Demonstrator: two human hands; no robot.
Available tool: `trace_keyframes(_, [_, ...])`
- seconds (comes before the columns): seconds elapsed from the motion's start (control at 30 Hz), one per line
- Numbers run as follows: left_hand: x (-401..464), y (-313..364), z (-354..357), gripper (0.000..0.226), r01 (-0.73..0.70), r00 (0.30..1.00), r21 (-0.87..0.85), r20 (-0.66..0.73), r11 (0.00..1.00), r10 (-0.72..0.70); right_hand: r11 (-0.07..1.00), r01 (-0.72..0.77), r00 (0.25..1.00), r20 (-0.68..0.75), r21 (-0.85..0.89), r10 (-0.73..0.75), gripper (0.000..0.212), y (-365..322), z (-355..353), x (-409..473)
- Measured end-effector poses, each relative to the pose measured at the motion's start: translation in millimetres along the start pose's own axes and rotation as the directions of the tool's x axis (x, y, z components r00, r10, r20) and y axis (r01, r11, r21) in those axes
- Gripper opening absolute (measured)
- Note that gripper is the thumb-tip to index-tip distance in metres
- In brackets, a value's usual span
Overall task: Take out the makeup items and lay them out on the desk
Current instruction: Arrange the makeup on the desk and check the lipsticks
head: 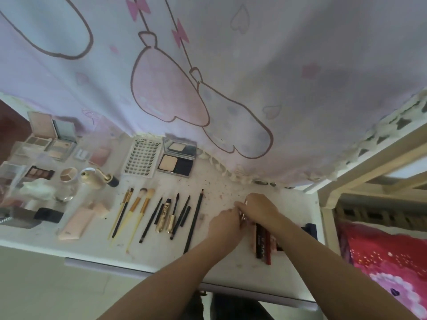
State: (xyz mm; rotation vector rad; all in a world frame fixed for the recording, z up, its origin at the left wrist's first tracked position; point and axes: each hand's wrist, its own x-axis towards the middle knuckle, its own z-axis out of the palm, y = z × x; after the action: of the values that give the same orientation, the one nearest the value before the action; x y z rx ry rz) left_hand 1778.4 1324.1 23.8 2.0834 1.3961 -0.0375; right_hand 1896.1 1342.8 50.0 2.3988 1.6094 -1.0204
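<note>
Two hands: left hand [225, 219] and right hand [258, 207] meet over one small item, fingers curled; can't tell whose grip has it.
Makeup: mostly laid out on the worktop [231, 269]; lip tubes [263, 241] sit under the right wrist.
Risk: wrist could nudge those tubes, or the long pencil [194, 224] nearby.
Hidden: the pinched item itself, plus the blurry left-edge clutter.

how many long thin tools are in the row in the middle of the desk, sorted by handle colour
yellow-handled brushes: 3
black pencils and slim brushes: 5
gold mascara tubes: 2
total: 10
A slim black one may hide among them; the view is blurred.
</note>
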Motion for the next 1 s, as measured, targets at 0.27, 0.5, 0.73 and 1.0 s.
trace_keyframes(0.27, [-12, -20, -61, 0.027, -0.073, 0.988, -0.404, 0.095, 0.912, 0.121, 0.909, 0.199, 0.980, -0.061, 0.367, -0.190, 0.032, -18, -35, -18])
trace_keyframes(0.5, [-26, -51, -100, 0.018, -0.145, 0.980, -0.338, 0.079, 0.930, 0.182, 0.781, 0.197, 0.930, 0.141, 0.592, -0.341, 0.025, -28, -47, -48])
trace_keyframes(0.73, [-33, -68, -117, 0.019, -0.286, 0.957, -0.056, -0.069, 0.956, 0.283, 0.839, 0.312, 0.920, 0.080, 0.446, -0.385, 0.012, -44, -51, -64])
trace_keyframes(1.0, [-36, -74, -132, 0.023, -0.364, 0.921, 0.024, -0.140, 0.931, 0.363, 0.805, 0.239, 0.935, 0.096, 0.544, -0.342, 0.011, -52, -46, -68])
